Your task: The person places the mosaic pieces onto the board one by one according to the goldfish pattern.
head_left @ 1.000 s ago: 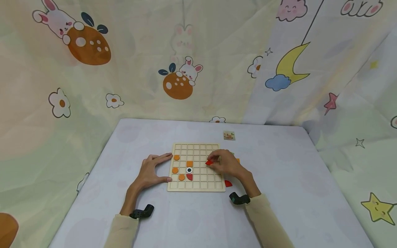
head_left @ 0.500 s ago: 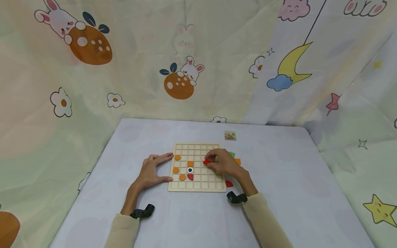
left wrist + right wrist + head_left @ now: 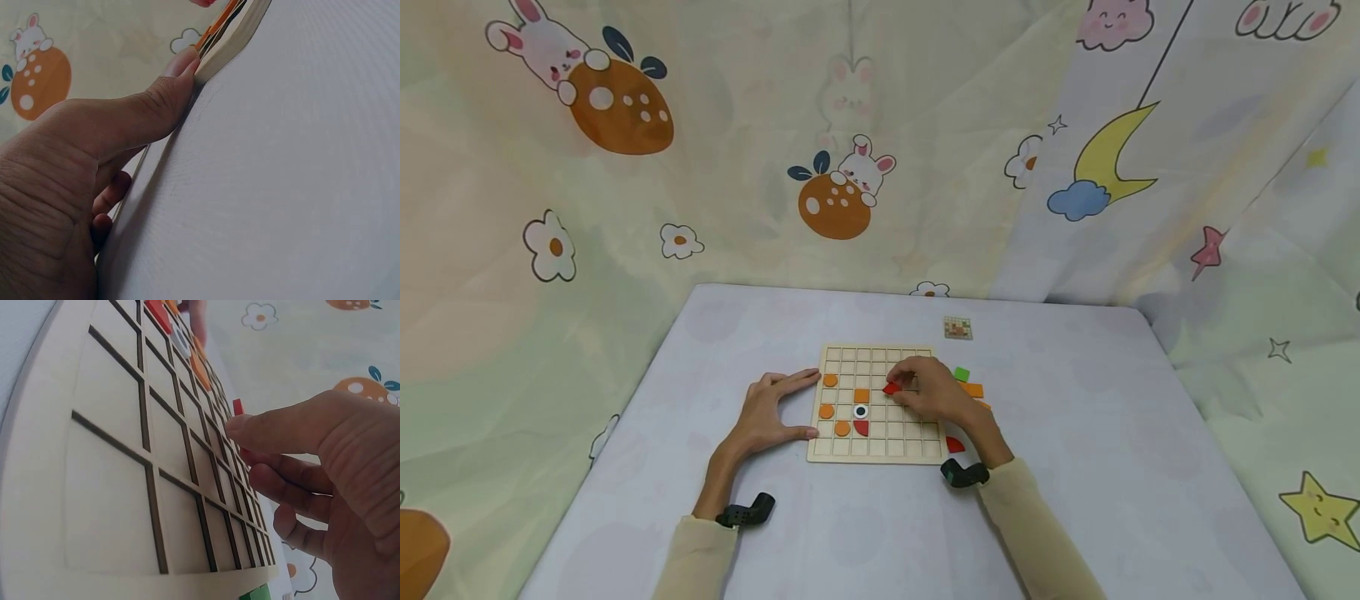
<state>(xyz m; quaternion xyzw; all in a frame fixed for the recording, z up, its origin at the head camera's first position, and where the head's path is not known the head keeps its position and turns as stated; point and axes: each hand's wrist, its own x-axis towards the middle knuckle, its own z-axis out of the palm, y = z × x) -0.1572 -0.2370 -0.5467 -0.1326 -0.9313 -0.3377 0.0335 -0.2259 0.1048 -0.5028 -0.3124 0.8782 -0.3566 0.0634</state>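
Observation:
A pale wooden grid board (image 3: 898, 433) lies on the table. My left hand (image 3: 757, 421) rests at its left edge, thumb and fingers spread apart; the thumb (image 3: 156, 100) touches the rim in the left wrist view. Between thumb and fingertips my right hand (image 3: 934, 390) pinches a small red piece (image 3: 891, 388), over the board's upper middle. Several pieces sit in grid squares on the left half: orange discs (image 3: 830, 380), an orange square (image 3: 862, 396), a white disc with a black centre (image 3: 861, 412) and a red quarter-round (image 3: 861, 428).
Right of the board lie a green piece (image 3: 962, 375), orange pieces (image 3: 973, 390) and another red piece (image 3: 955, 445). A small patterned card (image 3: 958, 327) lies beyond the board's far right corner. Printed cloth (image 3: 737, 167) hangs behind the table.
My right hand has moved left over the board with the red piece, uncovering the green and orange pieces at the right. The left hand stays at the board's edge.

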